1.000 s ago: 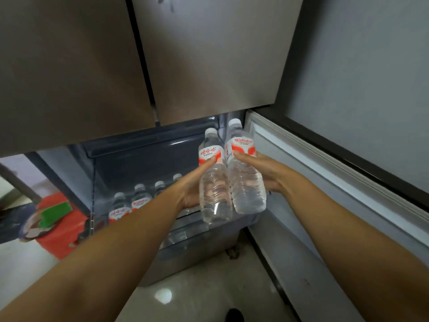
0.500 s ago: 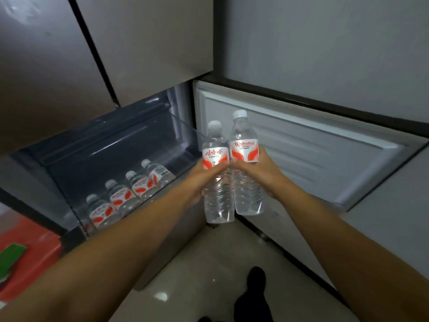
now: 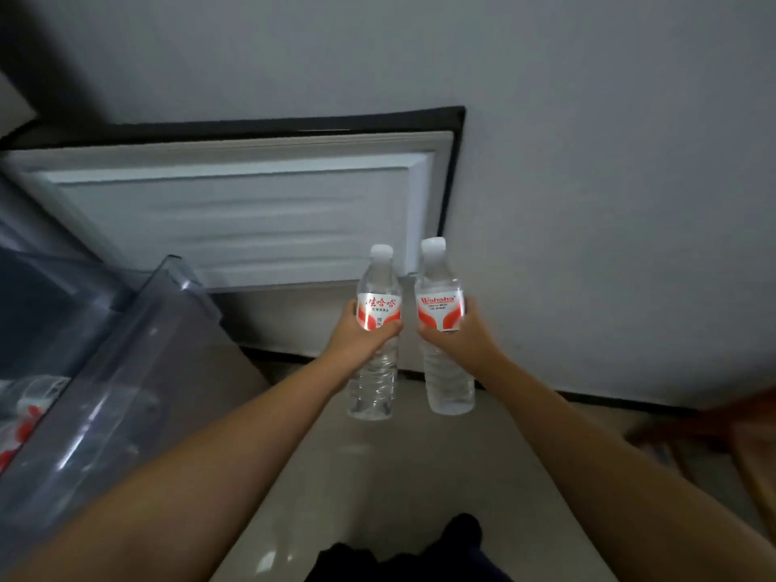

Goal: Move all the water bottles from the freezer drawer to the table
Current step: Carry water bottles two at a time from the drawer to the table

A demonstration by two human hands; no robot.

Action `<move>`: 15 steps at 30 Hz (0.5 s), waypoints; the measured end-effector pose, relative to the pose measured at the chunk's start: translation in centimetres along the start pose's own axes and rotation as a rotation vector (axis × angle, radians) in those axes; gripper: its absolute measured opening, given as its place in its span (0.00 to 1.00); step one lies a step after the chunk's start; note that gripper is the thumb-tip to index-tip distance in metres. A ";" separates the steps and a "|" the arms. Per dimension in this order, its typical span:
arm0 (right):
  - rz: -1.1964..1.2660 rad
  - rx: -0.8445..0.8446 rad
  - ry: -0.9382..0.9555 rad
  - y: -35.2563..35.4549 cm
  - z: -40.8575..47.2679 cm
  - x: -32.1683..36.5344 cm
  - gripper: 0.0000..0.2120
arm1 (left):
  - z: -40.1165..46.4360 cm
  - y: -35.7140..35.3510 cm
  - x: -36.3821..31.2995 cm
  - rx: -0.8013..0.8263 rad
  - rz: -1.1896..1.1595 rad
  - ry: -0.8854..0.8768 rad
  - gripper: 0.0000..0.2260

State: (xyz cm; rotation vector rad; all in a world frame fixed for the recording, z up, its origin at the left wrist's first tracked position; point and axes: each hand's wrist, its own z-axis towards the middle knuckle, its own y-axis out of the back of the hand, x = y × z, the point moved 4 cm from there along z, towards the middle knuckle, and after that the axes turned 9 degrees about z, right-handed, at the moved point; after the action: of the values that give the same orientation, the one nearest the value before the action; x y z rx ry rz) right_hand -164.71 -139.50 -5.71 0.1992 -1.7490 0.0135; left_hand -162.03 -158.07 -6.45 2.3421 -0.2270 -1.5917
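Note:
Each of my hands holds one clear water bottle with a red and white label, both upright in front of me over the floor. My left hand (image 3: 362,336) grips the left bottle (image 3: 376,373) around its label. My right hand (image 3: 458,336) grips the right bottle (image 3: 446,378) the same way. The two bottles are a small gap apart. The open freezer drawer (image 3: 138,329) of clear plastic lies at the left edge, and blurred red labels of more bottles (image 3: 25,413) show inside it.
The open freezer door (image 3: 235,212) with its white inner panel stands straight ahead, against a grey wall (image 3: 588,161). A brown wooden edge (image 3: 756,447) shows at far right, blurred. Pale tiled floor (image 3: 378,476) lies below, with my dark foot at the bottom.
The view has swung right, away from the drawer, which now sits at the left edge. Both bottles stayed in my hands and have moved slightly apart.

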 end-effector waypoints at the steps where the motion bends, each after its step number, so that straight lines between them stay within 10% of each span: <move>1: 0.003 -0.029 -0.023 2.0 -0.1 -0.6 0.30 | 0.5 -1.8 -0.5 0.034 0.016 -0.003 0.26; 15: 0.027 -0.534 -0.163 28.9 -7.8 -7.0 0.36 | 2.4 -30.1 -10.3 0.577 0.344 -0.228 0.29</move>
State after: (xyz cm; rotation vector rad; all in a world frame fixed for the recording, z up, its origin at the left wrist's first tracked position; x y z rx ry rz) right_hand -159.98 -109.22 -8.11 -0.2200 -1.8522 -0.4563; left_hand -169.21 -127.01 -8.17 2.3055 -1.2123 -1.7744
